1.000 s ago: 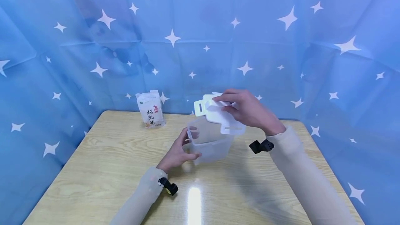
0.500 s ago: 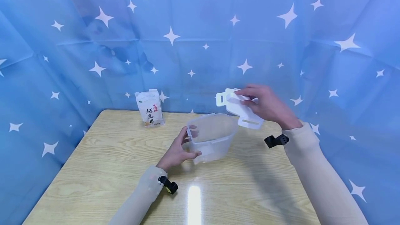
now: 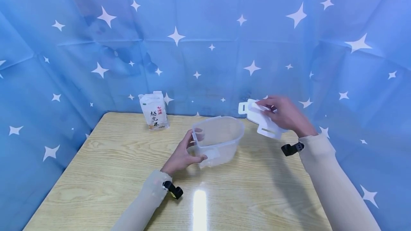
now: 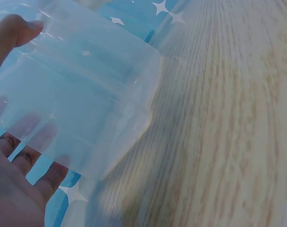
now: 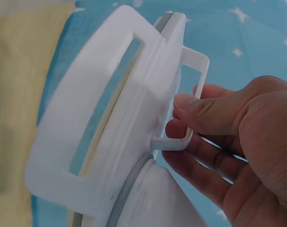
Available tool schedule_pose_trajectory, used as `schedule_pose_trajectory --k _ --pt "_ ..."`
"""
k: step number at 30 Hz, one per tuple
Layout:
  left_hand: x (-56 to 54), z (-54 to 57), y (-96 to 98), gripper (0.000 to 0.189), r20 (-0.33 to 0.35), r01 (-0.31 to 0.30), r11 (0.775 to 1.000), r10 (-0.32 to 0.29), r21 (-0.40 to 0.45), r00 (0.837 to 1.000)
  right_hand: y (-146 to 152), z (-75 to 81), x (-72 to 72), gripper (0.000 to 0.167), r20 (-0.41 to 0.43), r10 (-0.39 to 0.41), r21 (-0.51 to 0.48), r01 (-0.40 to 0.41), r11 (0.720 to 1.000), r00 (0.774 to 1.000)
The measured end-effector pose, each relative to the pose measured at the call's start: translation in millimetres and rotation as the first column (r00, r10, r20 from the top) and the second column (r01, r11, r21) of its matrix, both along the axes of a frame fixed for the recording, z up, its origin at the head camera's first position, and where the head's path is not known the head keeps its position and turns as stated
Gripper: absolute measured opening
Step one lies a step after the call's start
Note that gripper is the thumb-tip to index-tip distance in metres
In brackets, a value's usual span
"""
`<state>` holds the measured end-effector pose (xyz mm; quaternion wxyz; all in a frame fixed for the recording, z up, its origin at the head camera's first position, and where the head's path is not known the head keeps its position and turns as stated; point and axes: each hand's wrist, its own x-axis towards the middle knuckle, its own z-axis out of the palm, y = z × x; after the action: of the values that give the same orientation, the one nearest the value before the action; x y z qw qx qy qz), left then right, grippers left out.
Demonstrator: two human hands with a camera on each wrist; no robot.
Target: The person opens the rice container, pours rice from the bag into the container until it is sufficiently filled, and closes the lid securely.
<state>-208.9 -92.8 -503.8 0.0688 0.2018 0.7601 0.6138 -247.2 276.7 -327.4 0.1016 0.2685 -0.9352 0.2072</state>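
Note:
A translucent plastic container (image 3: 221, 150) stands on the table with its top uncovered. At its left side my left hand (image 3: 182, 156) grips it, thumb on the near wall and fingers round the back; the left wrist view shows the fingers through the cloudy wall (image 4: 96, 85). My right hand (image 3: 284, 113) holds a white lid (image 3: 260, 117) up in the air, right of the container and apart from it. Up close in the right wrist view, thumb and fingers pinch the small loop handle (image 5: 198, 71) on the lid, whose slotted side flap (image 5: 63, 127) hangs out.
A white bag of rice (image 3: 154, 111) with red and black lettering stands at the back left of the wooden table (image 3: 115, 174). Behind the table hangs a blue cloth (image 3: 208, 63) with white stars.
My right hand has carried the lid off to the right, away from above the container, then slightly lower. The left hand and the container have stayed in place.

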Motion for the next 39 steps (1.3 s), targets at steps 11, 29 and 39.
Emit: schedule_pose_trajectory --k 11,29,39 --pt "1.4 -0.5 -0.2 0.089 0.001 0.000 1.000 0.000 0.008 1.000 20 -31.6 -2.0 0.035 0.085 -0.051 0.045 0.048 0.998 0.995" --pt "0.2 -0.4 0.9 0.088 0.004 0.000 1.000 0.000 0.004 1.000 36 -86.6 -5.1 0.032 0.229 -0.108 0.109 0.085 0.990 0.967" --pt "-0.1 -0.3 0.4 0.088 0.001 -0.002 1.000 0.002 0.005 1.000 34 -105.0 -3.3 0.034 0.282 -0.143 0.136 0.108 0.985 0.949"
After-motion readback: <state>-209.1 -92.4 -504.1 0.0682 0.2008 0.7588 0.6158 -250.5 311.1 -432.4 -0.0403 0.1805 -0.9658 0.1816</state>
